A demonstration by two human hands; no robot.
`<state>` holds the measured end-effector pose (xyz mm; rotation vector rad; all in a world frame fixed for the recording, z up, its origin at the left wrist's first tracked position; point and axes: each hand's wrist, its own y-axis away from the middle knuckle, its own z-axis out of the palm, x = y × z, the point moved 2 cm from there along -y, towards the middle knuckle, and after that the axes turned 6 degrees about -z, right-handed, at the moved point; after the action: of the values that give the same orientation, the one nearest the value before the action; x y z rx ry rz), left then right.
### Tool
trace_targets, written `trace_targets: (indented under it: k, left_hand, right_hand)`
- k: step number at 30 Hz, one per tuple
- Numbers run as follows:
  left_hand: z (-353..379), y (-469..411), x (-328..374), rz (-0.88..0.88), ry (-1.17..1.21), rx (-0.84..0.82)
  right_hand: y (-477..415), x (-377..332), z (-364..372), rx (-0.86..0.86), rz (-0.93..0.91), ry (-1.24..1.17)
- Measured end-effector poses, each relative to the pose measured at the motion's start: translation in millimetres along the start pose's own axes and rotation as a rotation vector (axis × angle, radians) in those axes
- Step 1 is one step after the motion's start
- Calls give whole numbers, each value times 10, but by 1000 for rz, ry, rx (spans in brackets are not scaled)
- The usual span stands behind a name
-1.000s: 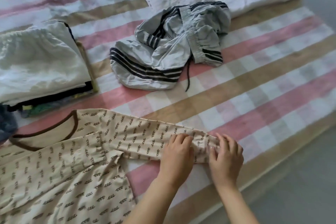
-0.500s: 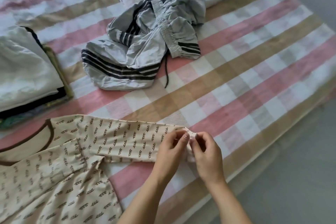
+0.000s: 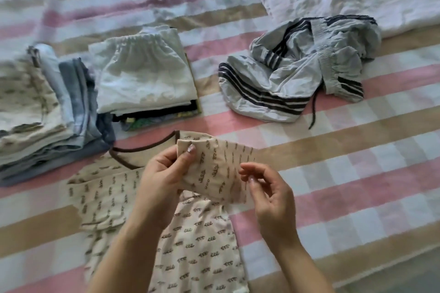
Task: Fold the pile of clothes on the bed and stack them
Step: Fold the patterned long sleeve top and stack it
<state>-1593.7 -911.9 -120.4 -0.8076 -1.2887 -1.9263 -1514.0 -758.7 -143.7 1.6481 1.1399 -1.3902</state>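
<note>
Shorts point(image 3: 285, 78) lie crumpled right of white-topped stack point(image 3: 142, 78), beyond patterned shirt point(image 3: 202, 245).

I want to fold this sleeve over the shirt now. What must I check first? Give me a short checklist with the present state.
1. Left hand pinches the sleeve: ok.
2. Right hand also holds the sleeve: cannot tell, its fingers curl at the sleeve's edge.
3. Other sleeve lies folded onto the shirt: ok.
4. Shirt lies smooth on the bed: not ok, creased near the hands.
5. Striped shorts lie apart from the shirt: ok.
</note>
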Motion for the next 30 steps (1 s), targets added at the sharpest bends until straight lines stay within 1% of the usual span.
trace_targets:
  k: [3,7,10,12,16,18,22,25,28,30]
  left_hand:
    - [-608,76,169,10,-6,113]
    - [-1342,182,131,-24,26,261]
    - [-1777,231,-37,-54,80,383]
    - [-2025,226,-210,-86,121,467]
    - [-2332,99,-553,-155,119,581]
    - [-2425,14,-650,-121,43,674]
    - [-2464,-35,-654,68,-284,808]
    - [-2461,104,-693,173,-397,876]
    - [-2461,378,-854,123,-424,918]
    - [-2422,609,-1003,70,-428,899]
  right_hand:
    - [-35,102,357,-83,-1,52]
    - [-78,320,733,-151,11,196]
    - [-108,523,968,-222,-20,463]
    - [-117,651,1111,-299,-64,620]
    - [-67,931,1226,-446,-85,917]
    - [-39,1030,1226,-468,-69,1017]
    - [-33,1109,1220,-501,-47,1112]
    - [-35,1030,1206,-488,-45,1047]
    - [63,877,1056,-315,-65,929]
    - [258,822,881,-184,-20,884]
